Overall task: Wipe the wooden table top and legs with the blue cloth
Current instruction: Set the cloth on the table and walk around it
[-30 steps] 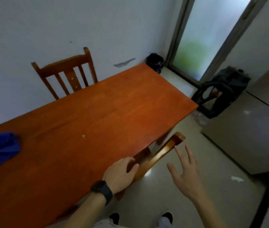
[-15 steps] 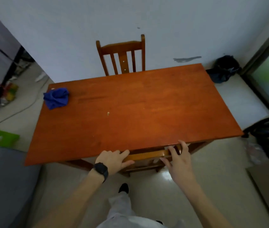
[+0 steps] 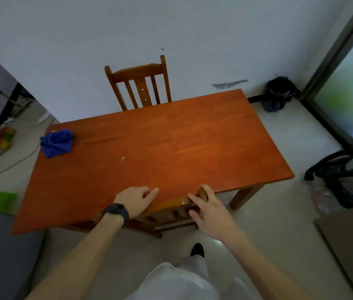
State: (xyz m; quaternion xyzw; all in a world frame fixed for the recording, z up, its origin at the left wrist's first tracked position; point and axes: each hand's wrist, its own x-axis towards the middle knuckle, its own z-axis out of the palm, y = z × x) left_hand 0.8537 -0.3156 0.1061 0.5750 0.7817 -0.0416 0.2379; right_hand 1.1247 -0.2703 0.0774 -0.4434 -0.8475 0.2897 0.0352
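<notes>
Your left hand (image 3: 136, 199), with a black watch (image 3: 117, 211) on its wrist, sits at the near edge of the wooden table (image 3: 171, 144). Its fingers curl over the top rail of the near chair (image 3: 171, 203), which is pushed in under that edge. Your right hand (image 3: 211, 212) grasps the same rail at its right end: the fingers lie over the rounded post top and the thumb sits lower, against the chair back. So both of your hands are closed on the chair and neither holds the cloth.

The blue cloth (image 3: 56, 142) lies crumpled on the table top at the far left corner, well apart from both hands. 1 small pale crumb (image 3: 122, 159) lies on the wood between the cloth and the middle of the table. 1 table leg (image 3: 243, 195) shows below the near right corner.

A 2nd wooden chair (image 3: 138, 85) stands at the far side against the white wall. A black bin (image 3: 278, 94) stands on the floor past the far right corner, and a dark hose (image 3: 331, 167) lies coiled on the floor to your right.
</notes>
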